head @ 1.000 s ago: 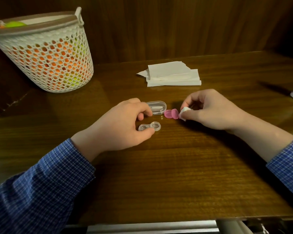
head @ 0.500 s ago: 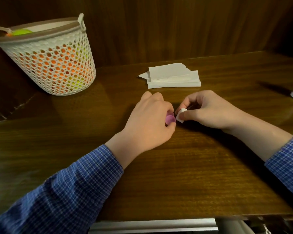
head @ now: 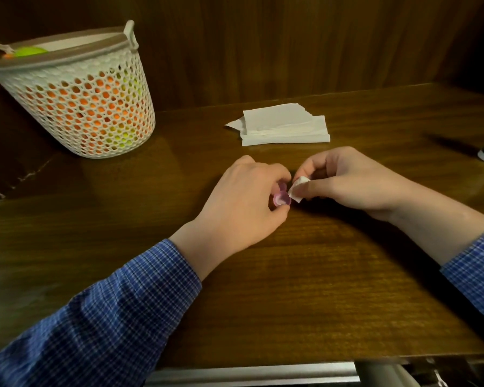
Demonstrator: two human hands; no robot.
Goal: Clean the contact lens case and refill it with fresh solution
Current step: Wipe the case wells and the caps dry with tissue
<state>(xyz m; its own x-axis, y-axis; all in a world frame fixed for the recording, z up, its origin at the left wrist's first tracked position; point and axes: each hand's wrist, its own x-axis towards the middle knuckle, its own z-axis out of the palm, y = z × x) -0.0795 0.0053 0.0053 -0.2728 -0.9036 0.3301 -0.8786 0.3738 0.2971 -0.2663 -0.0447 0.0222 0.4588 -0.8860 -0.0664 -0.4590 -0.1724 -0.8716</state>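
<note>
L hand (head: 243, 202) pinching pink caps (head: 282, 198); R hand (head: 347, 180) pinching tissue bit (head: 297, 188)

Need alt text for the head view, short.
Left hand pinches a pink cap while the right hand holds a small tissue piece beside it, above a wooden table. Folded tissues and a white basket sit behind.

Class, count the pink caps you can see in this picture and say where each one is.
2. Both small pink plastic caps are held together in the left hand, one partly behind the other, beside the right hand. Its fingers may hide more.
</note>
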